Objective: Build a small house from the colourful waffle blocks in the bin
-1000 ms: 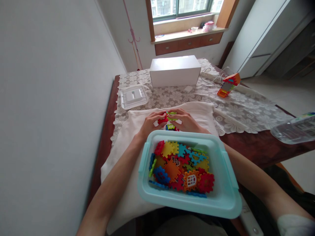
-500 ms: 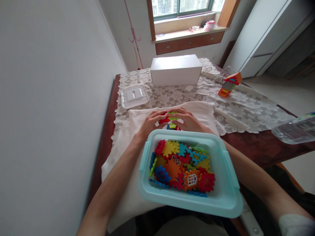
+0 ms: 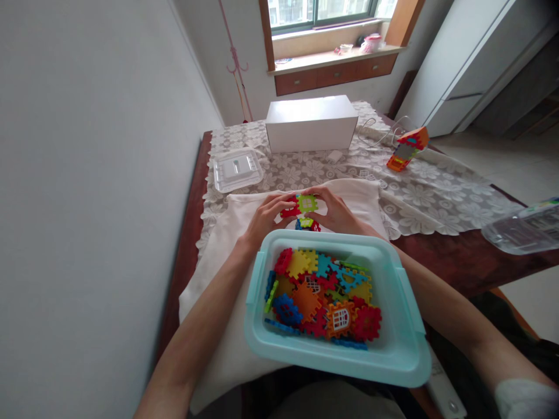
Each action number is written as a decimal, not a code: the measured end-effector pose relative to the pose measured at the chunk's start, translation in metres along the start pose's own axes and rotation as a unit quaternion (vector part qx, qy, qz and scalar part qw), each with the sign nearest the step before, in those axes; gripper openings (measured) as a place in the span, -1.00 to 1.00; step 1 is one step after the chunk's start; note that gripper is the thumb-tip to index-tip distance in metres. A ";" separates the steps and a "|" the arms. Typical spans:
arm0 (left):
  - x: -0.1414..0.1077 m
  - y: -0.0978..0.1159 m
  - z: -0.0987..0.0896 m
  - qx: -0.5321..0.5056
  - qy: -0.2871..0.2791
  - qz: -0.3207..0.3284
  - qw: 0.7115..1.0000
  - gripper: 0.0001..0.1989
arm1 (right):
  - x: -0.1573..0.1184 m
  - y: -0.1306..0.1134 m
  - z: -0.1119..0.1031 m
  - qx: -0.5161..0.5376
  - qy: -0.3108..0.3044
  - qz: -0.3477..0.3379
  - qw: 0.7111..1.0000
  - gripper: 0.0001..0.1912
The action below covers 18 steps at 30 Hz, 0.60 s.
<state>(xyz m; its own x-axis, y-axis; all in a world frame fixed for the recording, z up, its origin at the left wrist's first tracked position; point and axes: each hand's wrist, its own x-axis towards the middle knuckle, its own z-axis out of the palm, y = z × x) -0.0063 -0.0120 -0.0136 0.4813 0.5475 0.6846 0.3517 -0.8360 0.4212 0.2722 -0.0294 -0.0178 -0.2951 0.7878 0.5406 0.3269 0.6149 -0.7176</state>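
Observation:
My left hand [image 3: 266, 216] and my right hand [image 3: 334, 210] meet over a white cloth [image 3: 227, 256] just beyond a light blue plastic bin [image 3: 406, 343]. Between the fingertips they hold a small assembly of interlocking plastic tiles [image 3: 302, 205]: a red tile on the left side, a green windowed tile facing up on the right. A few more joined tiles [image 3: 305, 224] lie under the hands on the cloth. The bin holds several loose tiles [image 3: 323, 297] in red, yellow, blue, orange and green.
A white cardboard box [image 3: 311, 123] stands at the table's far end. A clear plastic lid [image 3: 237, 169] lies at the left, a colourful built tile model [image 3: 406, 149] at the right, with a white cable beside it. A clear container [image 3: 522, 230] juts in at the right edge.
The hands have lifted the tile assembly slightly and turned it, so the green windowed tile now faces up. The arms and bin stay where they were.

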 end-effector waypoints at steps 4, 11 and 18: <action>0.001 0.002 -0.001 0.015 -0.010 0.019 1.000 -0.87 | 0.002 0.000 -0.002 0.016 -0.007 -0.032 0.999 -0.57; 0.001 0.004 -0.002 0.010 -0.021 -0.001 1.000 -0.84 | 0.003 0.001 0.001 0.021 -0.006 -0.033 0.999 -0.56; 0.000 0.000 0.002 0.027 0.016 0.033 0.999 -0.79 | -0.003 -0.003 -0.001 -0.009 -0.006 -0.071 0.997 -0.49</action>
